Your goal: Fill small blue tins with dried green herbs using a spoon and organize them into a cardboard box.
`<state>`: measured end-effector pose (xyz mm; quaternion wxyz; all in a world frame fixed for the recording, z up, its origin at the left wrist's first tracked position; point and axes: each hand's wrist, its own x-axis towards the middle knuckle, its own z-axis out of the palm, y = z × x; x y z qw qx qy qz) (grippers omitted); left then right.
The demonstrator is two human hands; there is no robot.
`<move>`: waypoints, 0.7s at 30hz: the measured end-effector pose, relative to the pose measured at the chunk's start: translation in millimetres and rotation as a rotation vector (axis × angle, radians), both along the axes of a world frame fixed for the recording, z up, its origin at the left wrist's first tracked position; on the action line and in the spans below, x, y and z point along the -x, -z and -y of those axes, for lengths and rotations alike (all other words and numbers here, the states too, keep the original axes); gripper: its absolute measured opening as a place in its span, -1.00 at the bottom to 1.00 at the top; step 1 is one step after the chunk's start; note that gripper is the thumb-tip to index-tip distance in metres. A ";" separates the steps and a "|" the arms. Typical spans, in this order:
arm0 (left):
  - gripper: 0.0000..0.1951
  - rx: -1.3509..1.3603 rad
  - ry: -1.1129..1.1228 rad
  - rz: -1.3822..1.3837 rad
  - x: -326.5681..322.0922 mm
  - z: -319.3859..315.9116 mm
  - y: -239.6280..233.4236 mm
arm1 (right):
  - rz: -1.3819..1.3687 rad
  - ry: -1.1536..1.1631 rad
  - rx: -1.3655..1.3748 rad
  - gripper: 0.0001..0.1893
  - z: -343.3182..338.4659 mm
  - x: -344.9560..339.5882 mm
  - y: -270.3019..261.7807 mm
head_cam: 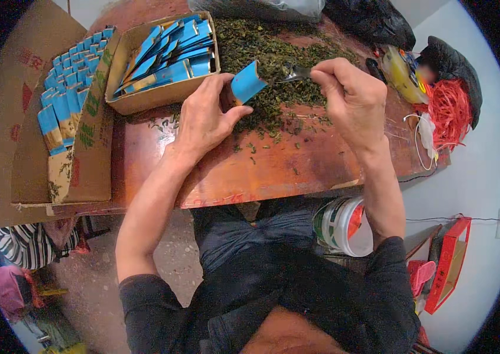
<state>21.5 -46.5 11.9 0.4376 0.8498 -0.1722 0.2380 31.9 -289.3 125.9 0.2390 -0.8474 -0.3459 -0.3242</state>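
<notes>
My left hand (208, 113) grips a small blue packet (248, 82), tilted so that its upper end points to the right. Between the thumb and fingers of my right hand (354, 95) is the handle of a metal spoon (296, 73). The spoon's bowl lies just right of the packet, apart from it, over a spread of dark green dried leaves (294, 95). Leaf pieces seem to lie in the bowl, though its contents are hard to make out.
A cardboard box (161, 98) of flat blue packets stands behind my left hand. Further left, a larger carton (93, 168) holds rows of filled-looking packets (66, 97). Red shredded strips (450, 113) and black bags (371, 22) lie right and behind. A white bucket (343, 225) stands below the wooden table (241, 181).
</notes>
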 end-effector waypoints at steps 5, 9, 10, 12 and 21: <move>-0.42 -0.018 -0.003 0.041 -0.6 -0.3 1.4 | 0.064 -0.059 0.102 -0.93 -4.6 -1.6 -8.5; -0.42 -0.020 -0.010 0.022 0.5 -0.5 0.7 | 0.119 -0.095 0.227 -0.90 -6.4 -6.3 -14.5; -0.42 -0.023 -0.010 0.021 0.7 -0.3 0.3 | 0.121 -0.091 0.276 -0.89 -6.9 -6.6 -16.3; -0.42 -0.026 -0.012 0.020 0.1 -0.6 1.2 | 0.156 -0.092 0.313 -0.88 -8.3 -6.2 -20.4; -0.41 -0.041 -0.017 0.048 -1.1 -0.2 1.9 | 0.274 -0.111 0.493 -0.83 -14.4 4.8 -32.0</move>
